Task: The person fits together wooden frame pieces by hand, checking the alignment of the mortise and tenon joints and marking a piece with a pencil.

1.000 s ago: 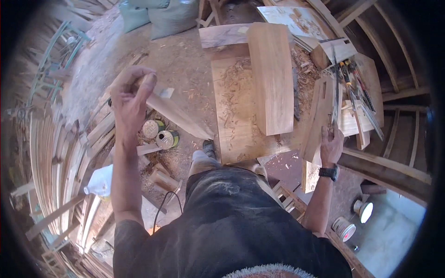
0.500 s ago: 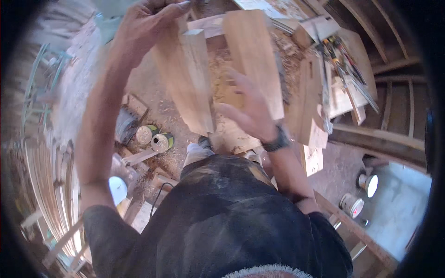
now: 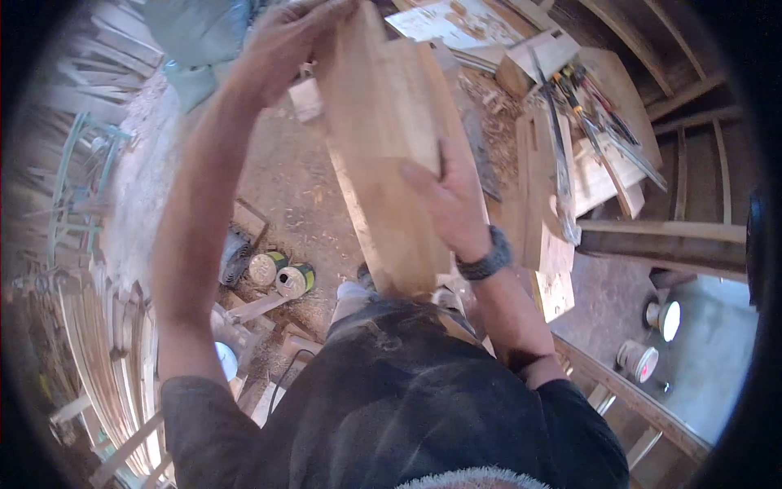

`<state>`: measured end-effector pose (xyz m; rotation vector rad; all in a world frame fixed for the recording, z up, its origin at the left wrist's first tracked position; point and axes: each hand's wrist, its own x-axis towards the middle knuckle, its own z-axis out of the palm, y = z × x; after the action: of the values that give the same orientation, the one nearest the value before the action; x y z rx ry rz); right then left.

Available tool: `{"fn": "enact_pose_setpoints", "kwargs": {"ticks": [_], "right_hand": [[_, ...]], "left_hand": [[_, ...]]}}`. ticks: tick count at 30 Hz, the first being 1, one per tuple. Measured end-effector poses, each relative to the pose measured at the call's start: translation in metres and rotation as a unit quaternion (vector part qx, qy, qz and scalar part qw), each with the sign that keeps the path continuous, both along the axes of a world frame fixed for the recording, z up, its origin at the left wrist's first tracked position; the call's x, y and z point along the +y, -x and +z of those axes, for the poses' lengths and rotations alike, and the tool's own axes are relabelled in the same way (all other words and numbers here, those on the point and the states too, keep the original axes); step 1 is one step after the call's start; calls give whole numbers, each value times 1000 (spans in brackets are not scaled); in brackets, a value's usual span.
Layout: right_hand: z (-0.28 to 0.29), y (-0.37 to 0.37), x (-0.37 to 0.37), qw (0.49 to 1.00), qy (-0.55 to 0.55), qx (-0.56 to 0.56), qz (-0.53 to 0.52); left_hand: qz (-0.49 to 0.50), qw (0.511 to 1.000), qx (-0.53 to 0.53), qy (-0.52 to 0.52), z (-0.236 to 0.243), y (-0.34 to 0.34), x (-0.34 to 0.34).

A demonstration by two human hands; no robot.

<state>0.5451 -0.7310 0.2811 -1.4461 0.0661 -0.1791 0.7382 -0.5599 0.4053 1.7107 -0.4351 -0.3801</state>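
Slipping could be the trouble: if the left hand point(image 3: 292, 39) loosens its grip on the far end, the wood board point(image 3: 379, 90) may bang the counter point(image 3: 509, 212). The right hand point(image 3: 454, 202) is at its near end; I can't tell if it grips. Held above the counter, the board looks long, pale and blurry.

The left hand point(image 3: 305, 37) is the farther forward of the two, well ahead of the right hand point(image 3: 452, 200) and off to its left, fingers bent inward and partly blurred. Behind it the left forearm point(image 3: 199, 196) runs back to a bent elbow. The right hand sits nearer the torso point(image 3: 391, 383), back of the hand upward, thumb set apart from the forefinger. The right forearm point(image 3: 517, 318) slants back and outward from its wrist.
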Motion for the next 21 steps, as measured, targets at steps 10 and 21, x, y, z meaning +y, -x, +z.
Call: {"fn": "enact_pose_setpoints", "kwargs": {"ticks": [10, 21], "right_hand": [[28, 21, -82, 994, -2, 106, 37], [32, 47, -180, 982, 132, 136, -7]], "left_hand": [[10, 978, 93, 185, -91, 2, -27], [230, 954, 39, 190, -192, 64, -83]]}}
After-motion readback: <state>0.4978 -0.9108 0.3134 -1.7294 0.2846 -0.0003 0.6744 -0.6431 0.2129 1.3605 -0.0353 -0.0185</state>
